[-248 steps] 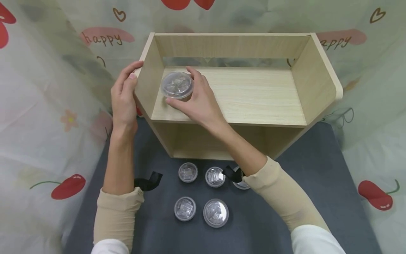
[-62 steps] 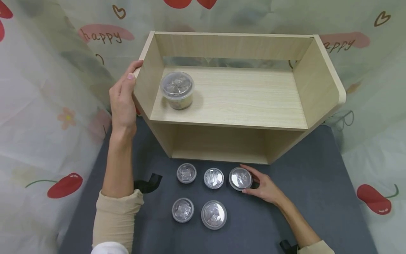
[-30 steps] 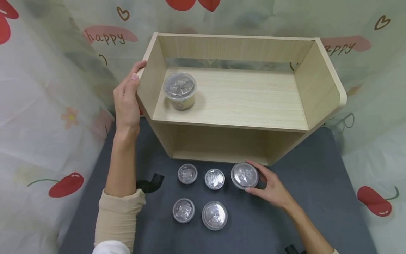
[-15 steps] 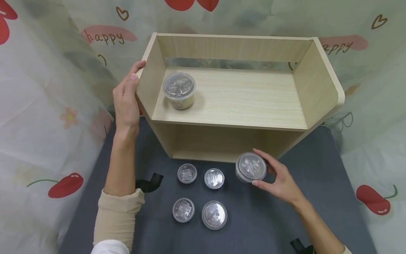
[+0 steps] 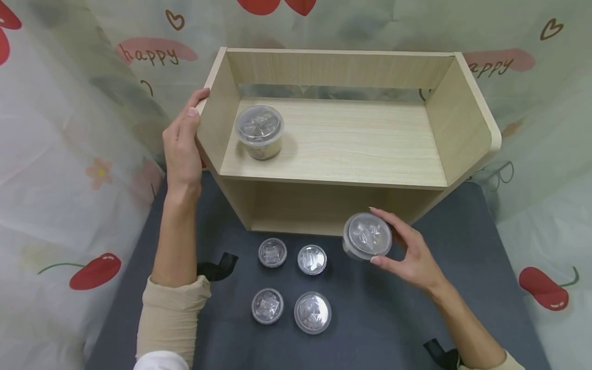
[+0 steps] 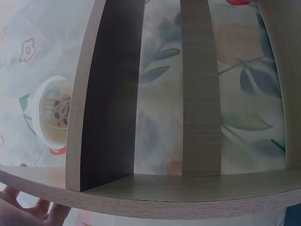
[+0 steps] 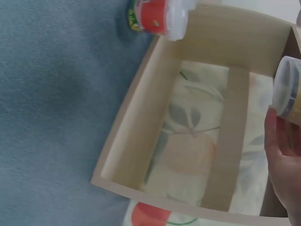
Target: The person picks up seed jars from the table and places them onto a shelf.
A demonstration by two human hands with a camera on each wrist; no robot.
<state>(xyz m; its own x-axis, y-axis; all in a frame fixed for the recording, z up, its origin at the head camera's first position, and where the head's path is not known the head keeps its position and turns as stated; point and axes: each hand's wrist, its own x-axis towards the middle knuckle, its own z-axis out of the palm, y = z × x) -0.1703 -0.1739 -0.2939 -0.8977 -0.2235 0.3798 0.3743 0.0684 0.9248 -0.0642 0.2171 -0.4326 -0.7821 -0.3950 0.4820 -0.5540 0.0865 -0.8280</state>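
Note:
My right hand [image 5: 412, 253] holds a clear plastic tub with a lid [image 5: 368, 234] between thumb and fingers, raised over the table before the lower shelf opening. In the right wrist view the hand [image 7: 287, 169] and the tub [image 7: 290, 89] show at the right edge. My left hand [image 5: 182, 144] grips the left side panel of the wooden shelf unit [image 5: 351, 133]; the far sides of its fingers are hidden. On the upper shelf, at the left end, stands another lidded tub [image 5: 260, 131], its yellowish contents visible in the left wrist view.
Several smaller and larger lidded tubs stand in front of the unit, among them a near one [image 5: 312, 313] and a back one [image 5: 273, 253]. The dark grey table [image 5: 398, 318] lies under everything. A printed curtain [image 5: 55, 154] hangs close around the sides and back.
The right hand released the first tub on the upper shelf, took the rightmost tub in the back row and lifted it up toward the unit. The left hand stays on the side panel.

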